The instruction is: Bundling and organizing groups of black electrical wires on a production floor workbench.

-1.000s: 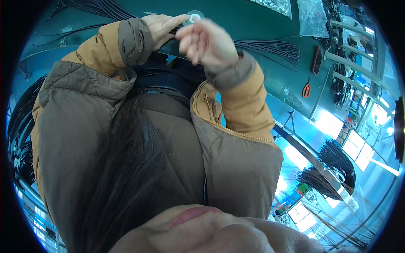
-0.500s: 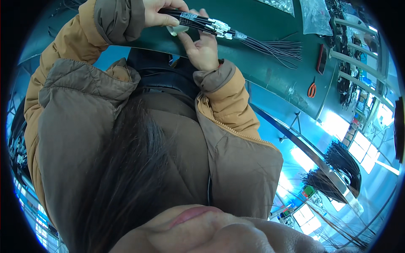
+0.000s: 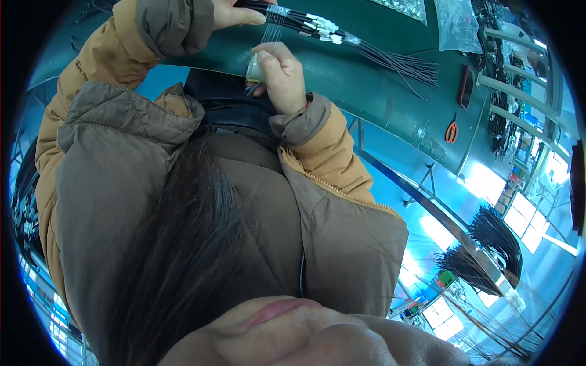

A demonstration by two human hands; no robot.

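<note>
My left hand (image 3: 237, 14) is closed around one end of a bundle of black cables (image 3: 387, 55), held just over the green table. White connectors (image 3: 322, 28) sit in a cluster midway along it, and the loose cable ends fan out to the right. Clear tape wraps the bundle on both sides of that cluster. From the wrap nearer my left hand, a strip of clear tape (image 3: 273, 34) stretches down to a tape roll (image 3: 254, 68). My right hand (image 3: 284, 76) grips this roll near the table's front edge, its fingers partly hiding it.
On the green table (image 3: 372, 91), orange-handled pliers or cutters (image 3: 451, 131) and a dark red-edged tool (image 3: 466, 86) lie at the right. Clear plastic bags (image 3: 456, 27) are at the back. A metal rack (image 3: 519, 88) with hanging cables stands beyond the right edge.
My right hand has moved from under the bundle down toward me with the tape roll, drawing out a strip of tape. The left hand has shifted slightly right with the cables.
</note>
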